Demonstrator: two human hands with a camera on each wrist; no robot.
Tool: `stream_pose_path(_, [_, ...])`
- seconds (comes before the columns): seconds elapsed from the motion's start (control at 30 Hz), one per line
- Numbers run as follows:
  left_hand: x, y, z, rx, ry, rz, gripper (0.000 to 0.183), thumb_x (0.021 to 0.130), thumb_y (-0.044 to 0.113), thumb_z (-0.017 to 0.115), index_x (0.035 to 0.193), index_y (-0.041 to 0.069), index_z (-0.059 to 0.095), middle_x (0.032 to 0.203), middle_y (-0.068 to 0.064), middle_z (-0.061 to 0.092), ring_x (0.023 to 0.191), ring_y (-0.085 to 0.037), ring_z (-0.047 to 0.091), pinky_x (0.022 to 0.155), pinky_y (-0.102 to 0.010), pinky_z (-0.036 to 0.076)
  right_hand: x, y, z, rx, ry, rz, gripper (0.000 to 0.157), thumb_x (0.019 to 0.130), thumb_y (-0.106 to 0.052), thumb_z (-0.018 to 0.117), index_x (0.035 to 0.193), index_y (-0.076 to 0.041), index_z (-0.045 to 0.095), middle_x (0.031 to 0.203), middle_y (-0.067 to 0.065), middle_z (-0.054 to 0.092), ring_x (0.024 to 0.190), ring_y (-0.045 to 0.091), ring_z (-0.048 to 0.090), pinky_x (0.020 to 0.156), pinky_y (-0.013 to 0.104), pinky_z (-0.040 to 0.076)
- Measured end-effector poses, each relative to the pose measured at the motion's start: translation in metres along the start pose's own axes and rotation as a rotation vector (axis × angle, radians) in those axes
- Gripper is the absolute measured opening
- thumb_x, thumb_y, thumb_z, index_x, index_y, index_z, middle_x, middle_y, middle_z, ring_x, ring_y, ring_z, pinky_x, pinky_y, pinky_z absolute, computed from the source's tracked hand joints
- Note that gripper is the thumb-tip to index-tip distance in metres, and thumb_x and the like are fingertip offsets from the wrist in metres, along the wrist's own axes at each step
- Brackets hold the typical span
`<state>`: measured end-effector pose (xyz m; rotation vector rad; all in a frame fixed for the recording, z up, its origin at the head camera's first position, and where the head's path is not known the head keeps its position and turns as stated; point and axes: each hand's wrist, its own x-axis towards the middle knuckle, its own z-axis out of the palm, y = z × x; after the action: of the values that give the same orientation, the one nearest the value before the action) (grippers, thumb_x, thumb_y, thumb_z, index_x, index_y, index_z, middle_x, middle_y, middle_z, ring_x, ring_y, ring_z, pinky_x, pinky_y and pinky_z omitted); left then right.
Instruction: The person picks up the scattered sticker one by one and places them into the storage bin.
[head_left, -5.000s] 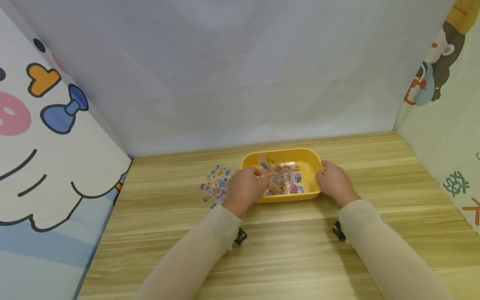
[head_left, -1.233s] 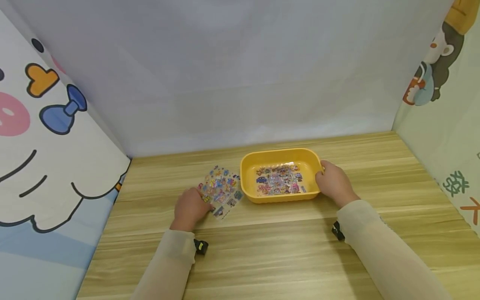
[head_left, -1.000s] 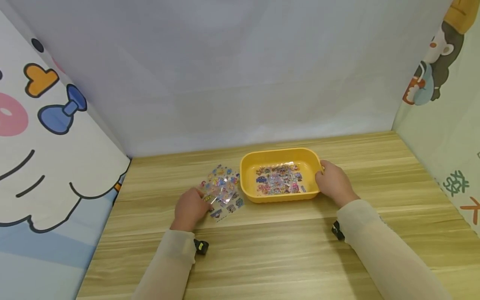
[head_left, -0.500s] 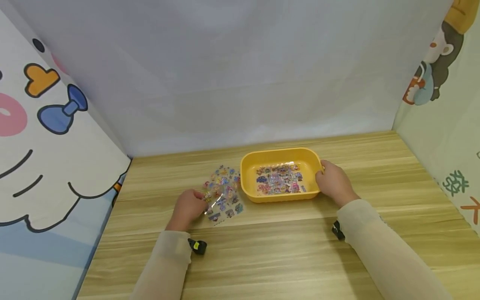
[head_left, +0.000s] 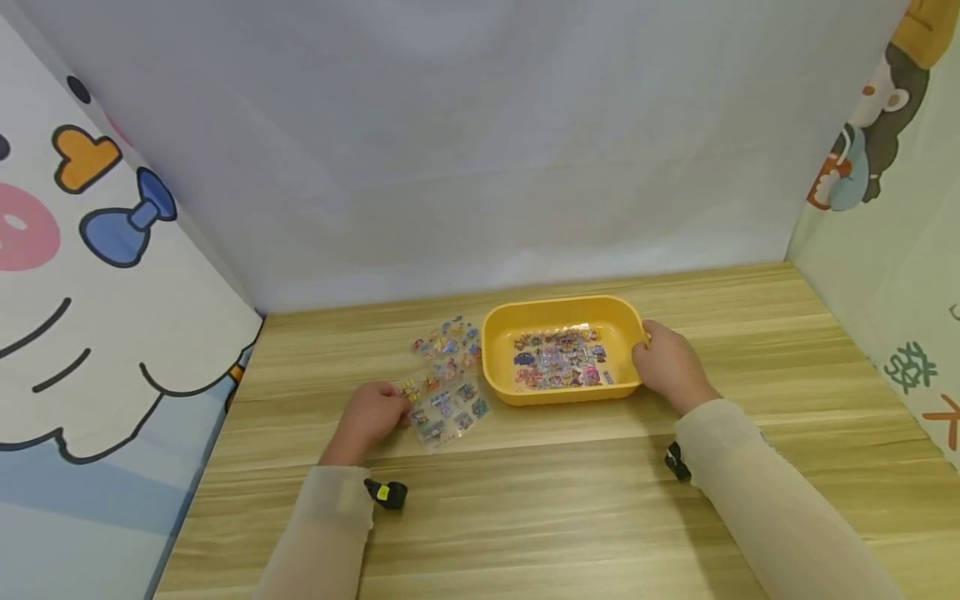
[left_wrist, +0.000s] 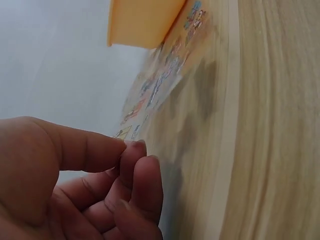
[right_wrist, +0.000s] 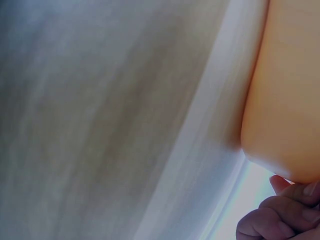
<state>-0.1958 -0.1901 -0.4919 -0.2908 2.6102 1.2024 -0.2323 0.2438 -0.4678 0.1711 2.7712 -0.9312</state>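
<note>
My left hand (head_left: 373, 414) pinches the edge of a clear sticker sheet (head_left: 450, 417) between thumb and fingertips, left of the yellow tray. In the left wrist view the sheet (left_wrist: 157, 90) is raised at the pinched edge, and a shadow falls on the wood. More colourful stickers (head_left: 450, 342) show just behind; whether they belong to the same sheet I cannot tell. My right hand (head_left: 671, 367) grips the right end of the yellow tray (head_left: 566, 396), with curled fingers (right_wrist: 285, 212) by its wall in the right wrist view. Clear sticker sheets (head_left: 558, 358) lie inside the tray.
The tray stands on a wood-grain table (head_left: 570, 500). A pale cloth wall (head_left: 480, 167) rises behind the table's back edge. Printed cartoon panels (head_left: 135, 333) flank the left and right sides.
My left hand has gone from over the tray to the sheets on the left. There it has lifted a sticker sheet's edge and drawn slightly leftward. The right hand has stayed on the tray.
</note>
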Motion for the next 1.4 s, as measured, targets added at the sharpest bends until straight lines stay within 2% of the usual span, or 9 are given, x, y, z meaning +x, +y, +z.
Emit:
stream_pose_path(0.27, [-0.003, -0.006, -0.007, -0.024, -0.018, -0.025, 0.014, 0.096, 0.014, 0.065, 0.098, 0.005, 0.075, 0.079, -0.003, 0.072, 0.073, -0.018, 0.057, 0.068, -0.032, 0.041, 0.001, 0.002, 0.001, -0.005, 0.014, -0.012, 0.059, 0.106, -0.019, 0.036, 0.156, 0.012, 0.028, 0.152, 0.035, 0.041, 0.118, 0.041, 0.054, 0.108, 0.060, 0.040])
stream_pose_path(0.4, [-0.006, -0.009, -0.010, -0.080, -0.008, -0.034, 0.020, 0.095, 0.014, 0.066, 0.109, 0.001, 0.074, 0.082, -0.002, 0.072, 0.078, -0.017, 0.062, 0.072, -0.030, 0.044, 0.001, 0.001, 0.001, -0.009, 0.019, -0.015, 0.058, 0.107, -0.019, 0.036, 0.155, 0.012, 0.029, 0.151, 0.034, 0.041, 0.116, 0.040, 0.054, 0.108, 0.060, 0.041])
stream_pose_path(0.73, [-0.012, -0.005, -0.013, -0.246, -0.072, -0.036, 0.013, 0.096, 0.009, 0.066, 0.102, 0.000, 0.074, 0.089, -0.005, 0.069, 0.076, -0.015, 0.063, 0.072, -0.030, 0.052, 0.001, 0.000, 0.000, -0.009, 0.009, -0.007, 0.059, 0.107, -0.019, 0.035, 0.156, 0.012, 0.028, 0.152, 0.034, 0.041, 0.116, 0.040, 0.053, 0.107, 0.059, 0.042])
stream_pose_path(0.97, [-0.013, -0.003, -0.012, -0.273, -0.164, -0.028, 0.015, 0.100, 0.009, 0.062, 0.088, 0.004, 0.068, 0.088, -0.007, 0.068, 0.077, -0.019, 0.062, 0.069, -0.032, 0.051, 0.001, 0.001, 0.000, -0.005, 0.004, -0.001, 0.059, 0.107, -0.019, 0.036, 0.156, 0.012, 0.027, 0.153, 0.034, 0.040, 0.119, 0.041, 0.053, 0.108, 0.060, 0.041])
stream_pose_path(1.17, [-0.014, 0.000, -0.012, -0.273, -0.162, -0.025, 0.013, 0.102, 0.010, 0.061, 0.096, 0.002, 0.070, 0.090, -0.008, 0.069, 0.078, -0.017, 0.062, 0.069, -0.031, 0.051, 0.001, 0.003, 0.000, -0.003, 0.003, 0.004, 0.059, 0.107, -0.019, 0.037, 0.156, 0.012, 0.027, 0.152, 0.034, 0.040, 0.117, 0.040, 0.054, 0.106, 0.059, 0.042])
stream_pose_path(1.4, [-0.010, 0.011, -0.009, -0.255, -0.134, -0.008, 0.014, 0.101, 0.011, 0.064, 0.103, -0.001, 0.071, 0.091, -0.008, 0.071, 0.077, -0.015, 0.065, 0.069, -0.029, 0.053, 0.002, 0.002, 0.001, 0.000, 0.011, 0.005, 0.059, 0.107, -0.019, 0.036, 0.156, 0.011, 0.027, 0.152, 0.034, 0.041, 0.116, 0.040, 0.054, 0.106, 0.058, 0.043])
